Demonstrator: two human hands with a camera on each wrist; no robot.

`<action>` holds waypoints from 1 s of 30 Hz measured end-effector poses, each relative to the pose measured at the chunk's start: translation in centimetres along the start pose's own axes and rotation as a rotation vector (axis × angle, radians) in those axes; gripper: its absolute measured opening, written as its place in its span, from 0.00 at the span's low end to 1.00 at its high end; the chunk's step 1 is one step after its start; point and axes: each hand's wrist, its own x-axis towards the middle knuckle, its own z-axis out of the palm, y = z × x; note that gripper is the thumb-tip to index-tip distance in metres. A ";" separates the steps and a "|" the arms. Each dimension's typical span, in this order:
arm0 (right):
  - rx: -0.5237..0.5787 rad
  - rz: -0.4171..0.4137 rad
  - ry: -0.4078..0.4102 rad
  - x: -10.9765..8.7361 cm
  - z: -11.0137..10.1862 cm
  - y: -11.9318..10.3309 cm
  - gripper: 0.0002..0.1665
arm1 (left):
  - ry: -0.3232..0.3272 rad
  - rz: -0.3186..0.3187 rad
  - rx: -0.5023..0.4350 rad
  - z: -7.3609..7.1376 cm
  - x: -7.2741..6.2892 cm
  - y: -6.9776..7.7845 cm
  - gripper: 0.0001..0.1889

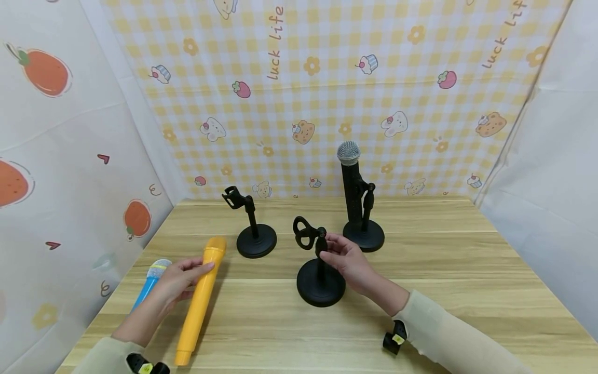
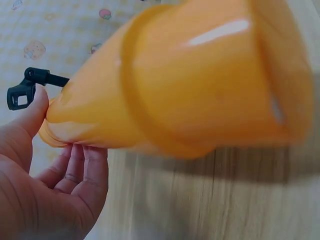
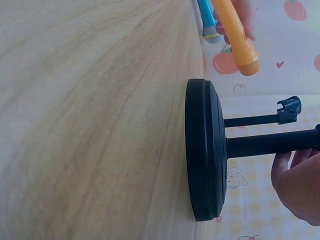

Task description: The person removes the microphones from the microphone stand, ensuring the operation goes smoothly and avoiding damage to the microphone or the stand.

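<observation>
My left hand [image 1: 179, 280] grips an orange toy microphone [image 1: 201, 304] near its head, thumb on one side and fingers on the other. Its wide tail end fills much of the left wrist view, where the left hand [image 2: 60, 175] pinches the far end. With thumb and fingers, my right hand [image 1: 348, 259] pinches the post of a black desktop microphone stand [image 1: 321, 285], whose ring-shaped clip is vacant and points left. The right wrist view shows the stand's round base [image 3: 205, 150] side-on, close to the tabletop. A blue microphone [image 1: 148, 285] lies partly hidden behind the left forearm.
A second black stand [image 1: 256, 241] with a vacant clip stands at the back left of the wooden table [image 1: 420, 270]. At the back right, a third stand [image 1: 369, 236] holds a black microphone [image 1: 350, 182] with a silver mesh head. Patterned cloth [image 1: 299, 104] hangs behind.
</observation>
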 end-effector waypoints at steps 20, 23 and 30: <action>-0.009 0.004 -0.012 -0.1 -0.1 0.0 0.18 | 0.022 -0.003 0.094 -0.1 0.7 -1.0 0.36; -0.001 0.005 -0.016 0.0 -0.1 0.0 0.17 | 0.027 0.002 0.105 0.0 0.8 -1.2 0.36; 0.004 0.008 -0.012 0.0 -0.1 0.0 0.17 | 0.030 -0.003 0.106 0.1 1.0 -1.5 0.37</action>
